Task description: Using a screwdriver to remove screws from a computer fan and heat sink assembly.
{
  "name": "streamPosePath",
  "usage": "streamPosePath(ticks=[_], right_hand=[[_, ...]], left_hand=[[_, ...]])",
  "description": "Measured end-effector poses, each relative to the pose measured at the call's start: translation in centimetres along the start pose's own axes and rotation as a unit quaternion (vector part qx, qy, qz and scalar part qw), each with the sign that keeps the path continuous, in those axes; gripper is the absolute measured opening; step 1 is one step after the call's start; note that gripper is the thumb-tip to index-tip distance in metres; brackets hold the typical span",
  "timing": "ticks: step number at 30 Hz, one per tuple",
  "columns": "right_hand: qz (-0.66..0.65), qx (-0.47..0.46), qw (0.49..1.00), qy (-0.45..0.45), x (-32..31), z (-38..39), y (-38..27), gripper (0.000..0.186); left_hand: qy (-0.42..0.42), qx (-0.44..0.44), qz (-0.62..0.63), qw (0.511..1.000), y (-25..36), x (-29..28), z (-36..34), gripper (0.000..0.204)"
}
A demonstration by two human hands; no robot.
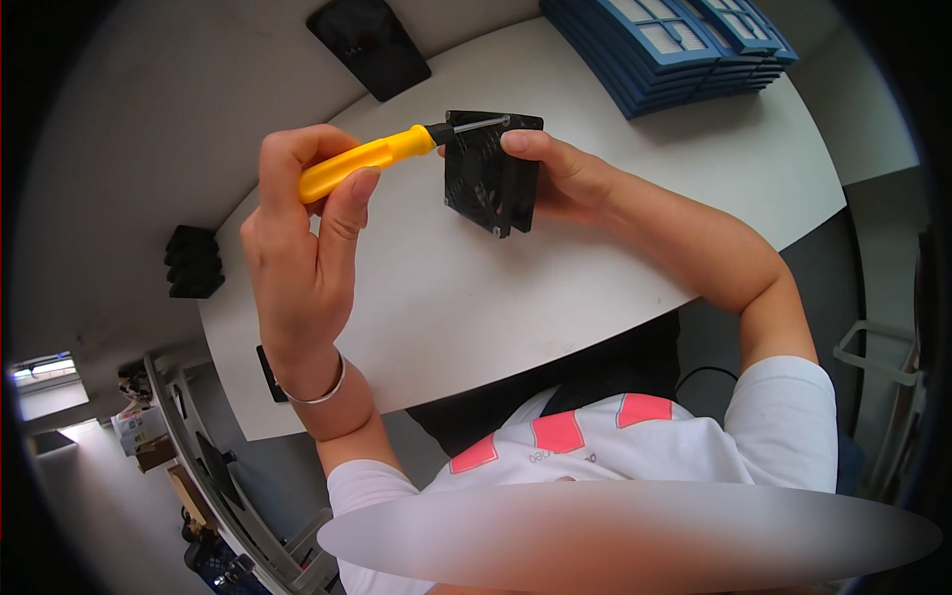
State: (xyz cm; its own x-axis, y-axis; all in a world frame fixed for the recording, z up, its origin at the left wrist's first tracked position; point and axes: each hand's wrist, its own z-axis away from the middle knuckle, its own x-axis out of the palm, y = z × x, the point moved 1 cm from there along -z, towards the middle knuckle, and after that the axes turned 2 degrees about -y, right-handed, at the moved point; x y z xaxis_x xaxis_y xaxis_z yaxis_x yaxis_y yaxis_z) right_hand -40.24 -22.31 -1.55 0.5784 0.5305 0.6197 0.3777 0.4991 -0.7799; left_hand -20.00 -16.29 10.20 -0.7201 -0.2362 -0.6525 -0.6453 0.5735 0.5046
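My left hand [307, 233] is closed around the yellow handle of a screwdriver [362, 164]. Its metal shaft points right, and the tip meets the upper right corner of a black square cooling fan [474, 178], where a small screw head seems to sit. Held up over the white table, the fan is tilted on edge. My right hand [570, 178] grips its right side, thumb near the top corner; the other fingers are mostly hidden behind the frame. Another silvery screw shows at the fan's lower corner.
Blue-framed filters [654, 64] are stacked at the far right of the white table [436, 327]. Beyond the far edge lies a flat black device [369, 48]. Several black square pieces [193, 263] are stacked at the left edge, and a dark flat object [270, 375] lies near my left wrist.
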Motion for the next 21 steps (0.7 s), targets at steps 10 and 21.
streamPosePath(ticks=[10,21], right_hand=[[0.009,-0.014,1.0,0.007,-0.5,-0.4,0.0,0.084],[-0.008,-0.008,1.0,-0.019,0.2,0.2,-0.7,0.082]], left_hand=[[0.008,0.023,-0.066,0.998,0.0,1.0,-0.6,0.028],[-0.059,-0.01,-0.077,0.995,0.2,-0.4,-0.2,0.03]])
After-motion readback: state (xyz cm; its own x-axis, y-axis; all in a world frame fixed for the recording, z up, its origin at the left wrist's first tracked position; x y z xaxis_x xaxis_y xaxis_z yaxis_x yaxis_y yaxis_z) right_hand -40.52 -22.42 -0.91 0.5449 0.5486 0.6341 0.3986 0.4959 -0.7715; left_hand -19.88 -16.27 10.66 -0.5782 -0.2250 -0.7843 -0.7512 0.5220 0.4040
